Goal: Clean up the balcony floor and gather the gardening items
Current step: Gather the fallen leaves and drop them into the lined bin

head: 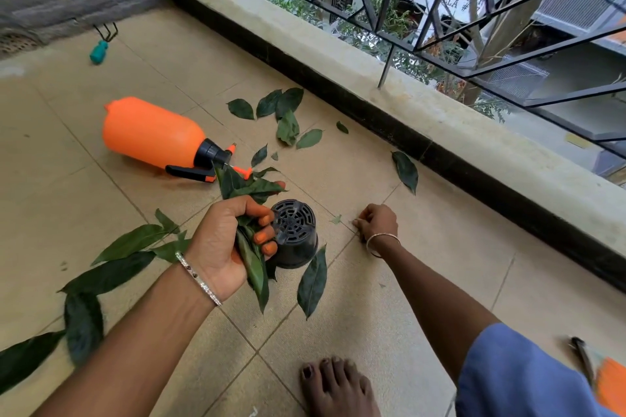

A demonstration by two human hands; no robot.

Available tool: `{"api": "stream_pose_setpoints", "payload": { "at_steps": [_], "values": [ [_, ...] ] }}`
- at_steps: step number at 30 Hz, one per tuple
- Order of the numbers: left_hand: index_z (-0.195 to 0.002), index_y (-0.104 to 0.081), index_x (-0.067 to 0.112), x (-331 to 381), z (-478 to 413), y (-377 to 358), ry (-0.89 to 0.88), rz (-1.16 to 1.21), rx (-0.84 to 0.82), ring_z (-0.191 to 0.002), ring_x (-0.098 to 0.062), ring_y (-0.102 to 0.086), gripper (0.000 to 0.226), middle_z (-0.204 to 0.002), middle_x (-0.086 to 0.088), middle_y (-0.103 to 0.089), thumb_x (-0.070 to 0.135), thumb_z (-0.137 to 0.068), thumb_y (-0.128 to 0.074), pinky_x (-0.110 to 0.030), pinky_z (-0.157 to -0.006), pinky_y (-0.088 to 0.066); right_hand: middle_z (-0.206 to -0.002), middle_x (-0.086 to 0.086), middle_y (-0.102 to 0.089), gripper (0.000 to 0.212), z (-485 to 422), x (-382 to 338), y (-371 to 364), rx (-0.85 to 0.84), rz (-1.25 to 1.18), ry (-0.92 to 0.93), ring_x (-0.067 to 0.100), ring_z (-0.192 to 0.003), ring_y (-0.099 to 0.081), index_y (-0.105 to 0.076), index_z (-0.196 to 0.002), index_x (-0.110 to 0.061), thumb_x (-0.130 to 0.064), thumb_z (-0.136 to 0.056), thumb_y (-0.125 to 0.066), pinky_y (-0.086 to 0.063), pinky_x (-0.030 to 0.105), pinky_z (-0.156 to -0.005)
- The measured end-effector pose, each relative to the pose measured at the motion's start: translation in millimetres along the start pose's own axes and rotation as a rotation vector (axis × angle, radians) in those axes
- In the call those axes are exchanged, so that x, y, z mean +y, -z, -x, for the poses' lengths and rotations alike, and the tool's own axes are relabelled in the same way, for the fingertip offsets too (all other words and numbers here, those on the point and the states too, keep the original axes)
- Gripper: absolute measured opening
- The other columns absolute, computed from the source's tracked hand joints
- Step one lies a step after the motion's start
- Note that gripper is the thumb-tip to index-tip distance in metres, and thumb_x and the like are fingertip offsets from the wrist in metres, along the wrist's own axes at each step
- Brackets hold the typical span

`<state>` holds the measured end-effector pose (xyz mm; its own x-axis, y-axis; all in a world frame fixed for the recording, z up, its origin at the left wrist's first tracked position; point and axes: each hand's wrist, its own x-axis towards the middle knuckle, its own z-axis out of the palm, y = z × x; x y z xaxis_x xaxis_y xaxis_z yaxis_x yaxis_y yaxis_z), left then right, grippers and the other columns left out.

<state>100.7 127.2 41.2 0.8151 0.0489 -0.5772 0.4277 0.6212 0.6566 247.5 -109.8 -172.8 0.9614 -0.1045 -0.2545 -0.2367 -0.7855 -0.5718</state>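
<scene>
The left hand (223, 240) is closed around a bunch of green leaves (252, 267), palm up, over the middle of the balcony floor (423, 298). Just beside its fingers a small black pot (296, 237) lies with its perforated bottom facing up. The right hand (377, 222) is down at the floor with the fingers curled, near a tiny leaf scrap (336, 219). I cannot tell if it pinches something.

An orange spray bottle (152, 132) lies on its side behind the left hand. More loose leaves are on the tiles: a group (284, 112) near the ledge (372, 95), one single leaf (405, 171) close to the ledge's dark base, and several long ones (111, 267) toward the left edge. A small rake with a teal handle (100, 51) lies in the far left corner by the wall.
</scene>
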Motion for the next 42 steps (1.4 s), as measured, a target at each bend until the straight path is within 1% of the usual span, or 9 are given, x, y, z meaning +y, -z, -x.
{"api": "stream_pose_setpoints", "payload": {
  "at_steps": [6, 12, 16, 21, 26, 31, 33, 37, 42],
  "values": [
    [-0.068, -0.038, 0.015, 3, -2, 5, -0.005, -0.005, 0.034, -0.049, -0.015, -0.026, 0.017, -0.061, -0.002, -0.037, 0.002, -0.075, -0.046, -0.025, -0.046, -0.026, -0.083, 0.007, -0.063, 0.007, 9, -5, 3, 0.019, -0.081, 0.085, 0.019, -0.074, -0.058, -0.063, -0.085, -0.007, -0.011, -0.085, -0.068, -0.052, 0.031, -0.068],
    [-0.079, -0.044, 0.015, -1, -3, 3, 0.004, 0.004, 0.016, -0.046, -0.014, -0.027, 0.014, -0.06, -0.002, -0.038, 0.003, -0.072, -0.048, -0.025, -0.044, -0.027, -0.081, 0.007, -0.067, 0.013, 11, -20, 7, -0.045, -0.243, 0.079, 0.018, -0.071, -0.064, -0.067, -0.095, -0.012, -0.004, -0.085, -0.069, -0.055, 0.023, -0.063],
    [-0.073, -0.043, 0.014, -1, -4, 1, 0.009, 0.0, 0.033, -0.046, -0.014, -0.027, 0.012, -0.059, -0.002, -0.037, 0.003, -0.076, -0.045, -0.024, -0.044, -0.027, -0.096, 0.008, -0.074, 0.02, 3, -28, 0, -0.078, -0.117, 0.106, 0.02, -0.086, -0.069, -0.076, -0.104, -0.01, -0.012, -0.085, -0.074, -0.058, 0.034, -0.086],
    [-0.078, -0.044, 0.014, -3, -3, 9, 0.023, 0.001, 0.06, -0.045, -0.014, -0.027, 0.014, -0.06, -0.003, -0.036, 0.003, -0.071, -0.048, -0.024, -0.042, -0.027, -0.081, 0.005, -0.073, 0.023, 10, -28, -13, -0.103, -0.112, 0.084, 0.021, -0.071, -0.071, -0.075, -0.089, -0.009, -0.018, -0.071, -0.087, -0.061, 0.039, -0.073],
    [-0.074, -0.048, 0.012, -3, -5, 9, 0.028, 0.014, 0.056, -0.045, -0.014, -0.028, 0.009, -0.061, -0.003, -0.036, 0.003, -0.072, -0.048, -0.024, -0.042, -0.028, -0.079, 0.007, -0.071, 0.015, 10, -32, -16, -0.096, -0.026, 0.081, 0.02, -0.069, -0.067, -0.07, -0.081, -0.01, -0.019, -0.079, -0.081, -0.059, 0.037, -0.072],
    [-0.047, -0.06, 0.016, -4, -2, 2, 0.023, 0.023, 0.051, -0.049, -0.014, -0.025, 0.04, -0.062, -0.003, -0.035, 0.001, -0.08, -0.043, -0.025, -0.045, -0.025, -0.075, 0.004, -0.066, 0.02, 17, -41, -11, -0.182, 0.092, 0.079, 0.016, -0.068, -0.061, -0.063, -0.071, -0.013, -0.019, -0.088, -0.071, -0.049, 0.027, -0.065],
    [-0.053, -0.052, 0.014, -5, 0, 0, 0.029, 0.032, 0.056, -0.047, -0.014, -0.026, 0.029, -0.062, -0.003, -0.036, 0.001, -0.079, -0.044, -0.024, -0.043, -0.026, -0.072, 0.004, -0.062, 0.019, 26, -41, -7, -0.25, -0.172, -0.053, 0.01, -0.058, -0.054, -0.063, -0.073, -0.011, -0.018, -0.089, -0.071, -0.04, 0.02, -0.051],
    [-0.058, -0.048, 0.013, -7, 1, -7, 0.027, 0.004, 0.062, -0.045, -0.015, -0.027, 0.024, -0.062, -0.003, -0.036, 0.001, -0.079, -0.044, -0.024, -0.043, -0.026, -0.078, 0.016, -0.065, 0.01, 52, -43, 18, -0.38, -1.104, -0.471, 0.016, -0.063, -0.058, -0.064, -0.082, 0.001, -0.005, -0.09, -0.062, -0.043, 0.017, -0.044],
    [-0.068, -0.041, 0.014, -14, 3, -25, 0.03, -0.011, 0.033, -0.045, -0.015, -0.028, 0.013, -0.062, -0.003, -0.037, 0.003, -0.072, -0.048, -0.024, -0.042, -0.027, -0.098, 0.022, -0.061, 0.01, 67, -21, 56, -0.266, -1.515, -0.6, 0.017, -0.07, -0.058, -0.053, -0.087, 0.0, 0.003, -0.093, -0.046, -0.038, 0.014, -0.038]
  ]
}}
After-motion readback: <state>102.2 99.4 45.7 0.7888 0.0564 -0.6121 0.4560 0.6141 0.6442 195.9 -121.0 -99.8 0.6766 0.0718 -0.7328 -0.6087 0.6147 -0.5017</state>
